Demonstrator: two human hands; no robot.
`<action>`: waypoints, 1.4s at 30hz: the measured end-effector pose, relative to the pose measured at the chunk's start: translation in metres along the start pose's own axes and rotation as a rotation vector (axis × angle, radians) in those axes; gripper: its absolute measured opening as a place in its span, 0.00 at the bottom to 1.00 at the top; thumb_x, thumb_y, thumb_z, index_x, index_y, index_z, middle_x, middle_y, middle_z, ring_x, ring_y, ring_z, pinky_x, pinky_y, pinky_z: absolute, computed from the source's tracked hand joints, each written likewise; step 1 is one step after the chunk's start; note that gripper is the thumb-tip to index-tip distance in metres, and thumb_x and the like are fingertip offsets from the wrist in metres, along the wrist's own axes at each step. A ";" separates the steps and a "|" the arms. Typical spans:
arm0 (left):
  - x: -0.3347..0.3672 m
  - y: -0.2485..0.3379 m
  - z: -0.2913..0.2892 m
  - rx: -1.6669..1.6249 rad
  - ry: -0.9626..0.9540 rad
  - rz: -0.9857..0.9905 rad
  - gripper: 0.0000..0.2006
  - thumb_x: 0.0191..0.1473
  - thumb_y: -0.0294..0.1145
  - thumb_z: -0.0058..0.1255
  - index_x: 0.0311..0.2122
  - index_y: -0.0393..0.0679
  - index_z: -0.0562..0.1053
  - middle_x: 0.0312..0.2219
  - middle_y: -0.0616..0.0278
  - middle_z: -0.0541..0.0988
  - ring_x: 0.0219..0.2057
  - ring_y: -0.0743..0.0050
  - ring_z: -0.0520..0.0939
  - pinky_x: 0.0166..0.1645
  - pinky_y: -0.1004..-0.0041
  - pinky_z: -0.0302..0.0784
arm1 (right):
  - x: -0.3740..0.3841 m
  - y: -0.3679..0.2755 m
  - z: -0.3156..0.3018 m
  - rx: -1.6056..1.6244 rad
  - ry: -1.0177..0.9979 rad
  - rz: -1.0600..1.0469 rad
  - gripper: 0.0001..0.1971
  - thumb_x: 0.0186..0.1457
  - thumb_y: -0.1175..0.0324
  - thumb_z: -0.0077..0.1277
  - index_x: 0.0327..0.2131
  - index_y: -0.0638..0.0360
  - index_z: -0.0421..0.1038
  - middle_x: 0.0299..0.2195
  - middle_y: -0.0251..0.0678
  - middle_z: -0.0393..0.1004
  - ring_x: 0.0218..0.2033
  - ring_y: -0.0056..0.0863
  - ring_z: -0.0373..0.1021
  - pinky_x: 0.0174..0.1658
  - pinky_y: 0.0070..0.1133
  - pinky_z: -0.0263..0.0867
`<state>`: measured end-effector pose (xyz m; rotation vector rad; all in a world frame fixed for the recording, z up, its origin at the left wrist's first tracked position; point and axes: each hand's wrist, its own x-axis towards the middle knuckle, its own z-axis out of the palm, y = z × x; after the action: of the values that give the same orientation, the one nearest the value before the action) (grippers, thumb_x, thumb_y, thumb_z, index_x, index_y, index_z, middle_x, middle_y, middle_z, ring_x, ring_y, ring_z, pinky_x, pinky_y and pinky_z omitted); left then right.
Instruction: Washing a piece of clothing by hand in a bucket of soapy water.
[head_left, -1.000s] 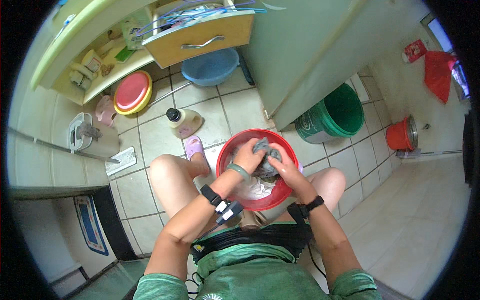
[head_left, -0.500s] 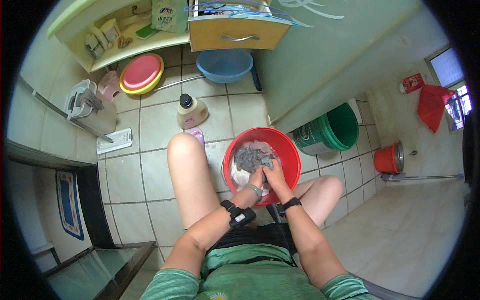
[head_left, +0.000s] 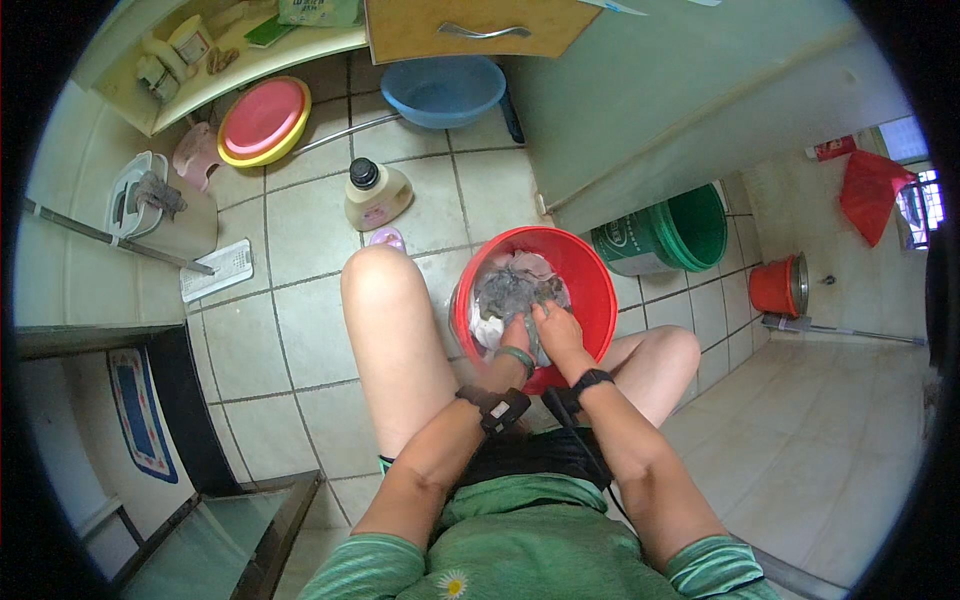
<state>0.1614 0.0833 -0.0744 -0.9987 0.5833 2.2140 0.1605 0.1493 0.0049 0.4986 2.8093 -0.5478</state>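
Observation:
A red bucket (head_left: 612, 300) stands on the tiles between my bent knees. Wet grey cloth (head_left: 515, 292) fills much of it, with white cloth (head_left: 487, 331) by the left wall and a pinkish piece near the far rim. Both my hands are down inside the bucket, close together. My left hand (head_left: 516, 338), with a green bangle at its wrist, is closed on the grey cloth, its fingertips partly buried. Beside it my right hand (head_left: 558, 330) has its fingers curled into the same cloth.
A detergent jug (head_left: 378, 195) with a black cap stands ahead of my left knee. Farther off are a blue basin (head_left: 443, 92) and a pink basin (head_left: 262, 117) on a yellow one. A green bucket (head_left: 690, 228) lies tipped on the right, near a glossy panel (head_left: 640, 110).
The view has shifted, so the shelf and drawer sit higher in the picture. My hands have moved a little on the grey cloth, which now lies more spread out.

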 end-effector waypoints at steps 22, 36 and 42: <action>-0.052 0.052 0.021 -0.006 -0.241 -0.332 0.34 0.44 0.67 0.43 0.42 0.43 0.69 0.36 0.55 0.75 0.36 0.54 0.75 0.47 0.55 0.67 | -0.035 -0.028 -0.051 0.424 -0.079 -0.244 0.12 0.55 0.60 0.40 0.36 0.57 0.66 0.33 0.52 0.71 0.34 0.49 0.69 0.37 0.36 0.64; -0.033 0.050 -0.004 -0.105 -0.330 -0.269 0.17 0.51 0.49 0.40 0.34 0.46 0.72 0.30 0.60 0.77 0.33 0.60 0.77 0.42 0.64 0.72 | -0.055 -0.054 -0.034 -0.082 -0.061 -0.519 0.17 0.58 0.57 0.33 0.30 0.60 0.66 0.25 0.50 0.71 0.28 0.48 0.69 0.31 0.38 0.64; -0.023 0.021 -0.007 0.047 -0.196 -0.068 0.17 0.53 0.47 0.37 0.35 0.44 0.71 0.30 0.59 0.77 0.32 0.63 0.78 0.40 0.63 0.73 | -0.003 -0.016 -0.011 -0.086 -0.015 -0.235 0.15 0.57 0.59 0.35 0.34 0.60 0.66 0.25 0.49 0.73 0.28 0.50 0.70 0.33 0.41 0.65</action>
<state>0.1615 0.0557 -0.0576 -0.7557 0.5019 2.1959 0.1553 0.1392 0.0203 0.1473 2.8803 -0.4699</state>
